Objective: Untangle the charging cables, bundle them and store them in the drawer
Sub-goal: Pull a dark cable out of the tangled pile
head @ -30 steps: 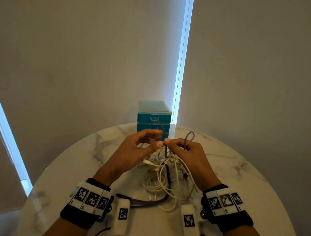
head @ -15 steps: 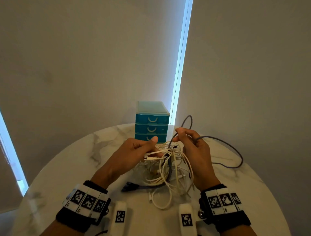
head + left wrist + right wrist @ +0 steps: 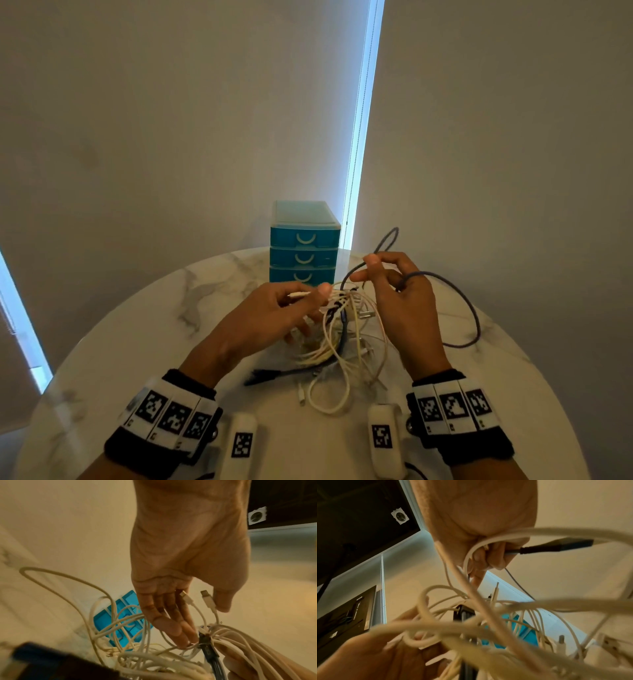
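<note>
Left hand: the left hand [image 3: 274,318] is hovering over the table just in front of the teal drawer unit [image 3: 304,245], thumb and forefinger pinching a white cable [image 3: 210,603] close behind its plug, with the other fingers [image 3: 169,626] stretching loosely down into the tangle.
Right hand: the right hand [image 3: 399,308] is hanging just right of the left one, nearer the drawer unit's right corner, thumb and fingers curling round a grey cable [image 3: 459,301].
Grey cable: it is looping up above the right hand's fingertips and sweeping in a wide arc to the right of the drawer unit, then coming back toward the wrist.
White cable tangle: the knot of white cables [image 3: 342,342] is hanging between the two hands and trailing down onto the marble table [image 3: 137,342] in front of the drawer unit, with a dark strand running through it.
Dark plug: a dark plug [image 3: 260,377] is lying on the table, in front of the drawer unit and beneath the left wrist.
Drawer unit: it is standing at the table's far edge, all three drawers sitting closed.
</note>
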`<move>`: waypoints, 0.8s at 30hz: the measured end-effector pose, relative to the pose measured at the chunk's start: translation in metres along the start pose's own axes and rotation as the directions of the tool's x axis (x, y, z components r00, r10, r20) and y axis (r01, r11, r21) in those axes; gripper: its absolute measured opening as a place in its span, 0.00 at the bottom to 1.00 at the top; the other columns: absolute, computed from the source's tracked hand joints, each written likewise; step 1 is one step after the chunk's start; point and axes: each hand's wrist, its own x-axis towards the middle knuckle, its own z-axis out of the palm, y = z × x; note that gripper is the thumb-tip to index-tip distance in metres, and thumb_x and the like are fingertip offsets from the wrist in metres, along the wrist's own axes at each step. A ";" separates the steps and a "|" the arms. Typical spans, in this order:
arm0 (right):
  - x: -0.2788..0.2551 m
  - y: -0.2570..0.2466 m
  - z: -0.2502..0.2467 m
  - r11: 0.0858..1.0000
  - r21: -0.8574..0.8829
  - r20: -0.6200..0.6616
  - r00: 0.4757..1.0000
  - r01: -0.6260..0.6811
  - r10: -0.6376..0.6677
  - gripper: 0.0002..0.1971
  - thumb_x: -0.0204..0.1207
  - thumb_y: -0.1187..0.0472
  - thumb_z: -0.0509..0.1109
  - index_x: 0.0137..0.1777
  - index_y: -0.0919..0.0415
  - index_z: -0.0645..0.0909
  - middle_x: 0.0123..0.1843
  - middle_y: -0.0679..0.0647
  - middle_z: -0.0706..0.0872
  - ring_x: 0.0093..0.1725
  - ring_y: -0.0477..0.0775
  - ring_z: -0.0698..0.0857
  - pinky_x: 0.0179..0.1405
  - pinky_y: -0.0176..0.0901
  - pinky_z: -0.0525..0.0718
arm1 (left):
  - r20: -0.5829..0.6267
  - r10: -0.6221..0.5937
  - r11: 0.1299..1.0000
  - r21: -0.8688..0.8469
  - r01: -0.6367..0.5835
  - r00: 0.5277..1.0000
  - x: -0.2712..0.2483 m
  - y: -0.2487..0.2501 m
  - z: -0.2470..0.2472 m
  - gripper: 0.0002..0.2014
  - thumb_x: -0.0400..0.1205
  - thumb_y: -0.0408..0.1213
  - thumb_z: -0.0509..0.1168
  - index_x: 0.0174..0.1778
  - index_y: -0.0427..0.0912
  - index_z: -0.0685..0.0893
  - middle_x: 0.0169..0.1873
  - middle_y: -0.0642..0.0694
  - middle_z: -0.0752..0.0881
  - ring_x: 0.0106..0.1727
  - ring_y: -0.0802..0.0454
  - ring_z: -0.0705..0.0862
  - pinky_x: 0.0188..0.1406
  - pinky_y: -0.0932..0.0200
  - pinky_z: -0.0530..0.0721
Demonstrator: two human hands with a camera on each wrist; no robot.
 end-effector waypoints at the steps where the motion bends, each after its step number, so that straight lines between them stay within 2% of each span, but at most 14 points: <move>1: 0.001 0.001 0.000 1.000 0.002 0.022 1.000 -0.019 0.019 0.07 0.91 0.48 0.70 0.58 0.50 0.85 0.44 0.48 0.98 0.45 0.48 0.97 0.52 0.51 0.93 | 0.006 0.041 0.999 0.032 -0.041 0.999 -0.001 -0.001 -0.001 0.22 0.82 0.67 0.65 0.58 0.57 0.93 0.49 0.58 0.95 0.48 0.56 0.94 0.41 0.66 0.88; 5: 0.001 0.003 0.001 0.992 -0.030 0.237 0.963 -0.125 0.129 0.09 0.91 0.49 0.71 0.61 0.54 0.84 0.44 0.53 0.98 0.43 0.54 0.97 0.49 0.54 0.94 | 0.158 0.180 0.980 0.054 -0.190 0.971 -0.007 0.001 0.001 0.16 0.84 0.61 0.72 0.62 0.60 0.93 0.57 0.57 0.94 0.60 0.53 0.91 0.61 0.50 0.91; 8: 0.000 0.000 -0.005 0.986 -0.052 0.332 0.929 -0.157 0.165 0.10 0.87 0.49 0.75 0.61 0.54 0.89 0.45 0.55 0.98 0.43 0.58 0.97 0.49 0.58 0.95 | 0.296 0.182 0.973 0.081 -0.214 0.938 -0.010 0.006 0.003 0.16 0.85 0.59 0.73 0.69 0.64 0.90 0.65 0.60 0.90 0.67 0.58 0.88 0.69 0.52 0.89; 10: 0.000 -0.003 -0.010 0.991 -0.006 0.340 0.931 -0.135 0.129 0.10 0.87 0.51 0.75 0.61 0.54 0.91 0.50 0.52 0.98 0.50 0.55 0.97 0.53 0.57 0.95 | 0.410 0.183 0.945 0.178 -0.275 0.893 -0.013 0.010 0.005 0.18 0.87 0.62 0.68 0.74 0.70 0.85 0.74 0.67 0.83 0.74 0.66 0.81 0.75 0.58 0.83; 11: 0.001 -0.004 -0.011 0.995 0.008 0.322 0.942 -0.101 0.093 0.09 0.87 0.50 0.76 0.59 0.53 0.93 0.52 0.49 0.98 0.52 0.52 0.97 0.56 0.55 0.94 | 0.462 0.178 0.924 0.223 -0.309 0.868 -0.014 0.012 0.008 0.19 0.89 0.63 0.65 0.75 0.71 0.84 0.75 0.70 0.81 0.75 0.69 0.78 0.75 0.62 0.80; 12: 0.001 -0.005 -0.011 0.996 0.034 0.283 0.957 -0.078 0.065 0.09 0.86 0.50 0.77 0.58 0.52 0.94 0.51 0.47 0.97 0.50 0.47 0.95 0.54 0.51 0.93 | 0.500 0.170 0.911 0.250 -0.329 0.849 -0.015 0.014 0.011 0.18 0.90 0.63 0.61 0.75 0.71 0.84 0.74 0.72 0.80 0.74 0.72 0.77 0.73 0.66 0.78; 13: 0.001 -0.007 -0.011 0.995 0.079 0.224 0.974 -0.065 0.045 0.09 0.85 0.50 0.77 0.57 0.52 0.95 0.46 0.45 0.96 0.42 0.41 0.92 0.46 0.44 0.92 | 0.519 0.154 0.904 0.271 -0.332 0.841 -0.016 0.015 0.014 0.19 0.91 0.63 0.58 0.75 0.70 0.85 0.72 0.70 0.82 0.72 0.71 0.78 0.72 0.68 0.77; 14: 0.002 -0.009 -0.011 0.990 0.128 0.156 0.987 -0.054 0.034 0.09 0.84 0.50 0.78 0.56 0.52 0.95 0.42 0.44 0.94 0.33 0.39 0.87 0.36 0.35 0.86 | 0.524 0.125 0.900 0.297 -0.318 0.842 -0.016 0.015 0.018 0.20 0.92 0.65 0.55 0.74 0.69 0.86 0.69 0.67 0.83 0.70 0.68 0.80 0.72 0.65 0.79; 15: 0.003 -0.010 -0.012 0.984 0.172 0.091 0.996 -0.035 0.020 0.09 0.84 0.50 0.77 0.57 0.53 0.94 0.41 0.46 0.93 0.27 0.40 0.80 0.28 0.31 0.78 | 0.515 0.089 0.899 0.327 -0.291 0.853 -0.017 0.016 0.022 0.22 0.91 0.67 0.53 0.72 0.71 0.87 0.65 0.64 0.84 0.67 0.66 0.81 0.71 0.62 0.80; 17: 0.005 -0.013 -0.016 0.964 0.267 0.005 1.000 -0.007 0.006 0.11 0.86 0.51 0.74 0.61 0.53 0.93 0.46 0.52 0.94 0.24 0.45 0.68 0.21 0.34 0.66 | 0.451 0.050 0.882 0.399 -0.251 0.891 -0.017 0.014 0.025 0.22 0.88 0.71 0.53 0.68 0.76 0.87 0.54 0.61 0.82 0.57 0.64 0.82 0.60 0.62 0.81; 19: 0.007 -0.015 -0.019 0.941 0.335 -0.050 0.999 0.033 -0.017 0.12 0.90 0.51 0.70 0.66 0.53 0.90 0.52 0.55 0.95 0.25 0.48 0.65 0.19 0.35 0.64 | 0.342 0.047 0.857 0.469 -0.213 0.939 -0.015 0.010 0.023 0.21 0.83 0.75 0.57 0.62 0.76 0.90 0.48 0.62 0.81 0.51 0.63 0.81 0.51 0.61 0.80; 22: 0.009 -0.020 -0.022 0.923 0.382 -0.049 0.999 0.039 -0.022 0.13 0.92 0.48 0.65 0.68 0.52 0.85 0.57 0.56 0.95 0.24 0.46 0.67 0.19 0.35 0.65 | 0.142 0.054 0.864 0.490 -0.118 0.988 -0.010 0.003 0.018 0.23 0.73 0.79 0.66 0.55 0.74 0.93 0.48 0.63 0.85 0.49 0.61 0.83 0.51 0.56 0.86; 24: 0.009 -0.021 -0.022 0.898 0.441 -0.011 1.000 0.013 -0.008 0.14 0.92 0.47 0.62 0.68 0.53 0.82 0.59 0.56 0.94 0.23 0.46 0.67 0.19 0.34 0.64 | 0.026 0.088 0.905 0.415 -0.091 0.996 -0.005 0.000 0.012 0.23 0.68 0.77 0.73 0.52 0.71 0.94 0.47 0.63 0.86 0.48 0.62 0.83 0.47 0.59 0.84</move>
